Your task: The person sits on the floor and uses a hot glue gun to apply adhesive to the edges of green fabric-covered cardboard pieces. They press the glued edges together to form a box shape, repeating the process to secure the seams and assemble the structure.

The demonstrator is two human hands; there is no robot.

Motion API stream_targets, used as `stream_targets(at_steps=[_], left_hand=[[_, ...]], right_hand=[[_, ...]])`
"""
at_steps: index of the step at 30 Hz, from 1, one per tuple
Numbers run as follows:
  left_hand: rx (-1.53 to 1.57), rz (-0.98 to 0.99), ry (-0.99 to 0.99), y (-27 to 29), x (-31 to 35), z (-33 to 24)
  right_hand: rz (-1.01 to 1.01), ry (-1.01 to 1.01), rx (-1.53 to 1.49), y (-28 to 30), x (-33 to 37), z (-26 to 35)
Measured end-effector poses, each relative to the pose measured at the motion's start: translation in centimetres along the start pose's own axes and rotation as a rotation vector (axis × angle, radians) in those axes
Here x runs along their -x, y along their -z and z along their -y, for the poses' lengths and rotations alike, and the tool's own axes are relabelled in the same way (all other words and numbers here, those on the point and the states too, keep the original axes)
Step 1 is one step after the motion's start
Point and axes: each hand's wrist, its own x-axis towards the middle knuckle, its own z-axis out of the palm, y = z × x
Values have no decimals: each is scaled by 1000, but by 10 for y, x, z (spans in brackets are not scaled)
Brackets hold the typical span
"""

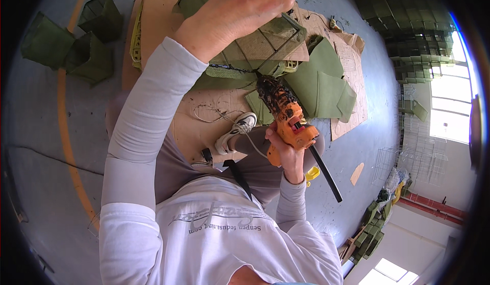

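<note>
At the top, my left hand (250,9) is closed at the edge of a wire frame (268,40) with green fabric on it. Its fingertips are partly hidden behind the hand. My right hand (287,152) grips an orange glue gun (290,109), its front half crusted with black residue. From the gun's back end sticks out a black glue stick (325,175). The nozzle meets the frame's near edge, where a dark bead of glue (229,68) runs along the green fabric.
Cut green fabric pieces (321,86) lie on cardboard (352,81) to the right. Green fabric boxes (92,55) stand on the floor at far left. A pale cord (222,115) loops near my shoe (246,122). Stacked green boxes (408,30) and wire frames (421,155) line the right side.
</note>
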Motion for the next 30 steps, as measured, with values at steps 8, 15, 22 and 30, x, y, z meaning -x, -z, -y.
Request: stream_targets(at_steps=[8, 15, 22, 30], left_hand=[[-49, -52, -41, -4, 1, -4], [-34, -63, -79, -8, 4, -1], [56, -177, -113, -12, 8, 3], [78, -103, -95, -13, 7, 5]], right_hand=[[55, 9, 59, 4, -1, 2], [-26, 129, 135, 1, -2, 0], [77, 114, 176, 10, -3, -4], [24, 109, 83, 7, -8, 0]])
